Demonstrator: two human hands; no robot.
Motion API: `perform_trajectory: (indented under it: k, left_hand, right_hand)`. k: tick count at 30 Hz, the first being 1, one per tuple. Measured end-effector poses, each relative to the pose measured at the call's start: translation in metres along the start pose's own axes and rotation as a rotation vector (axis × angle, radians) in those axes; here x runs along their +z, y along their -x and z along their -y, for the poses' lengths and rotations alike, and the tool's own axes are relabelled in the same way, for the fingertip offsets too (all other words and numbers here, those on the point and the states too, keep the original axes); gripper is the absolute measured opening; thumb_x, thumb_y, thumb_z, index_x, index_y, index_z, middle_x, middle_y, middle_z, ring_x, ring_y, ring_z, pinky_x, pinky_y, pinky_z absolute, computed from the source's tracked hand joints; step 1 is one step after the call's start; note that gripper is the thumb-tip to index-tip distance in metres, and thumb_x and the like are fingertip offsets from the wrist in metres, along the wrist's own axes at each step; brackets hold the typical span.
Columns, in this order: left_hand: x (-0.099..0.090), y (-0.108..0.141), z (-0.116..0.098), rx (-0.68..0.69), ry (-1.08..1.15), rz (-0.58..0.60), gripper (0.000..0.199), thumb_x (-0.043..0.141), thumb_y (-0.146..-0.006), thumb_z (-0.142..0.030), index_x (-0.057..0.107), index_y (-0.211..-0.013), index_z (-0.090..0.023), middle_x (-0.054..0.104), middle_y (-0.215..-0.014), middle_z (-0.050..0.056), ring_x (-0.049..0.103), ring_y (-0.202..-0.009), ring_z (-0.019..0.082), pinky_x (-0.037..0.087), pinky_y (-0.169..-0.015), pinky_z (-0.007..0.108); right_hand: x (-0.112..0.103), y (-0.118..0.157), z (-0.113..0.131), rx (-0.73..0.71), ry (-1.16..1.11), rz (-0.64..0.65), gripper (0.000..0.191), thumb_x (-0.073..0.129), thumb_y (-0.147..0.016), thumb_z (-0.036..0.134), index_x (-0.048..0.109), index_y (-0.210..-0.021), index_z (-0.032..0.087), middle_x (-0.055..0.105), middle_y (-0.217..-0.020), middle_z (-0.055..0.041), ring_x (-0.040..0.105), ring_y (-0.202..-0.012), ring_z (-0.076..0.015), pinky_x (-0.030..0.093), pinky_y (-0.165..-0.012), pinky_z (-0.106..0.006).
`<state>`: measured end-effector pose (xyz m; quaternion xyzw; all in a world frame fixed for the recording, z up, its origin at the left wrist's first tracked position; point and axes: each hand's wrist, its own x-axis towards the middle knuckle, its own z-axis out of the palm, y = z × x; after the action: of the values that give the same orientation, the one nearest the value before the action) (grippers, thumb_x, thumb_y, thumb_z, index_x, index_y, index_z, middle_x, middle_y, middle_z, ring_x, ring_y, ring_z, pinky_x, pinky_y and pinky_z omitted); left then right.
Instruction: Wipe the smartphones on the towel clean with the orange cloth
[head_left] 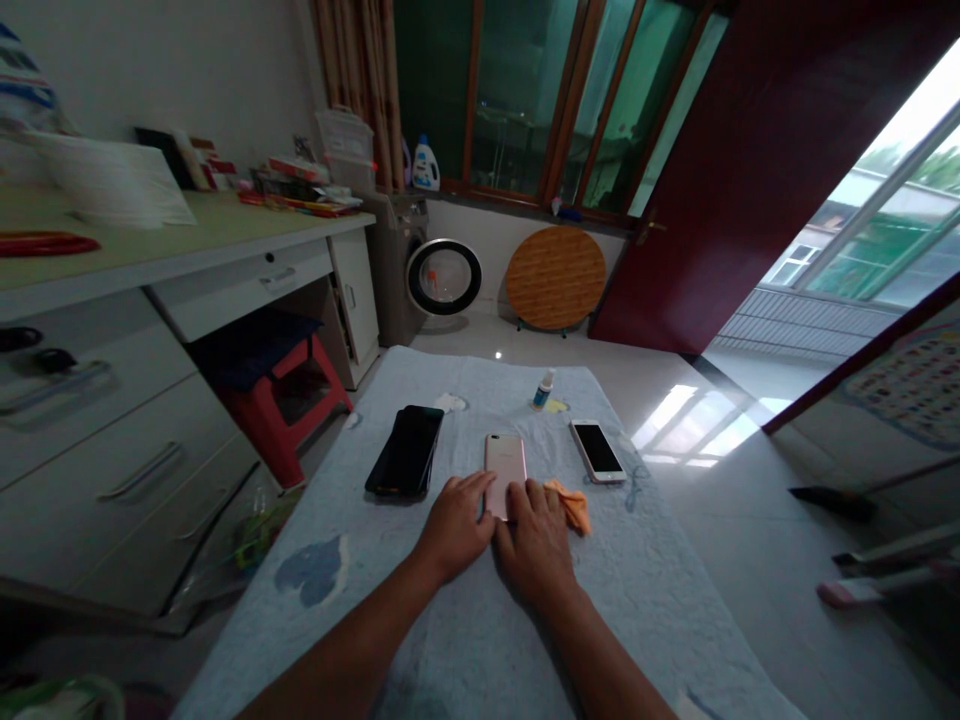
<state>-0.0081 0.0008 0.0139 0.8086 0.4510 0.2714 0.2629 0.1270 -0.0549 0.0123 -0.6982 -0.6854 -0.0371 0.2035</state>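
Pale blue cloth (652,610) covers the bench (465,375) in the head view; a darker blue patch (311,572), edged in white, shows on its left side. Flat near the middle of the bench lies a pink phone (505,460), plain back up, its short end pointing away from the person; both forearms reach towards it from the near edge. On its left side rests the left hand (457,525), fingers along the edge and thumb by the lower corner; the right hand (538,545) lies over the lower right part, fingers bent and lightly spread, palm down. Both hands touch the phone, close beside each other; whether either is truly clamped on it, I cannot tell.

Just beside the right hand's fingers sits a crumpled orange cloth (576,510); farther right lies a white phone (598,452), dark screen up and set at a slant; beyond the pink phone, slightly to the right, stands a small bottle (543,390) with a white top and a blue label. To the left, apart from the hands, is a stack of black devices (406,450), unevenly piled.

Past the bench are a red stool (289,445) with a dark cushion, a washing machine (394,270) with its round door swung open, and a round wooden board (556,278) leaning near the wall; a dark red door (690,200) stands at the right.
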Motion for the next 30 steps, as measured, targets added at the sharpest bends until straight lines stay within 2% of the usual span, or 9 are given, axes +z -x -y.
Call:
perform_trajectory:
  k: [4,7,10,14,19,22,25,28,30]
  left_hand:
    - [0.001,-0.001,0.001,-0.11,0.194,-0.043,0.05,0.05,-0.074,-0.013,0.059,-0.123,-0.018,0.065,-0.123,0.008,0.06,-0.11,0.024,0.047,-0.098,0.04]
    - [0.003,-0.002,0.001,-0.175,0.347,-0.065,0.045,0.049,-0.075,-0.014,0.06,-0.119,-0.018,0.066,-0.118,0.008,0.064,-0.101,0.021,0.051,-0.091,0.036]
    - [0.004,-0.004,0.002,-0.218,0.454,-0.088,0.04,0.049,-0.077,-0.015,0.061,-0.116,-0.017,0.068,-0.115,0.008,0.065,-0.104,0.02,0.052,-0.09,0.035]
    - [0.005,-0.007,0.002,-0.231,0.621,-0.103,0.037,0.05,-0.078,-0.016,0.06,-0.113,-0.016,0.068,-0.114,0.009,0.064,-0.107,0.021,0.051,-0.094,0.036]
    - [-0.001,-0.007,-0.004,-0.235,0.788,-0.087,0.031,0.046,-0.081,-0.019,0.058,-0.11,-0.016,0.071,-0.107,0.008,0.067,-0.101,0.021,0.054,-0.089,0.037]
    - [-0.003,-0.006,-0.008,-0.202,0.863,-0.09,0.032,0.047,-0.081,-0.021,0.057,-0.111,-0.016,0.07,-0.111,0.01,0.065,-0.107,0.022,0.052,-0.094,0.038]
    - [-0.002,-0.005,-0.011,-0.156,0.908,-0.059,0.033,0.047,-0.082,-0.02,0.056,-0.113,-0.017,0.067,-0.117,0.01,0.062,-0.114,0.021,0.048,-0.099,0.039]
    - [0.002,-0.005,-0.011,-0.12,0.878,0.001,0.034,0.046,-0.085,-0.02,0.055,-0.117,-0.017,0.067,-0.119,0.01,0.061,-0.115,0.021,0.048,-0.1,0.039]
    - [0.005,-0.004,-0.01,-0.105,0.815,0.0,0.033,0.045,-0.087,-0.021,0.056,-0.117,-0.017,0.066,-0.12,0.009,0.06,-0.115,0.02,0.047,-0.101,0.039]
  right_hand:
    - [0.001,0.0,-0.001,0.002,-0.019,-0.026,0.032,0.062,-0.08,0.038,0.057,-0.106,0.02,0.056,-0.103,-0.0102,0.047,-0.097,-0.0278,0.038,-0.083,-0.039]
    - [0.0,-0.001,-0.001,0.013,-0.031,-0.022,0.029,0.062,-0.08,0.04,0.058,-0.101,0.02,0.056,-0.098,-0.009,0.047,-0.095,-0.0266,0.038,-0.082,-0.038]
    - [0.0,-0.002,0.0,0.016,-0.039,-0.02,0.027,0.064,-0.078,0.039,0.059,-0.096,0.02,0.056,-0.094,-0.0075,0.048,-0.091,-0.0249,0.037,-0.08,-0.036]
    - [-0.004,-0.003,0.001,0.006,-0.058,-0.044,0.024,0.063,-0.077,0.037,0.06,-0.093,0.019,0.056,-0.09,-0.0067,0.049,-0.088,-0.0234,0.036,-0.079,-0.034]
    - [-0.011,-0.004,0.002,-0.013,-0.137,-0.05,0.022,0.063,-0.077,0.037,0.059,-0.09,0.02,0.058,-0.09,-0.0052,0.051,-0.086,-0.0215,0.037,-0.077,-0.032]
    - [-0.012,-0.006,0.001,-0.008,-0.204,-0.059,0.019,0.061,-0.08,0.036,0.059,-0.089,0.02,0.06,-0.09,-0.0052,0.052,-0.084,-0.0204,0.04,-0.076,-0.031]
    - [-0.012,-0.006,0.0,-0.021,-0.284,-0.095,0.016,0.053,-0.086,0.029,0.06,-0.097,0.019,0.061,-0.095,-0.0068,0.055,-0.088,-0.0203,0.043,-0.078,-0.031]
    - [-0.008,-0.005,-0.002,-0.028,-0.342,-0.16,0.031,0.046,-0.088,0.022,0.056,-0.117,0.019,0.063,-0.102,-0.0089,0.058,-0.094,-0.0213,0.047,-0.082,-0.034]
    - [-0.003,-0.005,-0.005,-0.029,-0.355,-0.214,0.042,0.042,-0.088,0.018,0.05,-0.128,0.018,0.064,-0.108,-0.0111,0.059,-0.099,-0.0224,0.049,-0.085,-0.037]
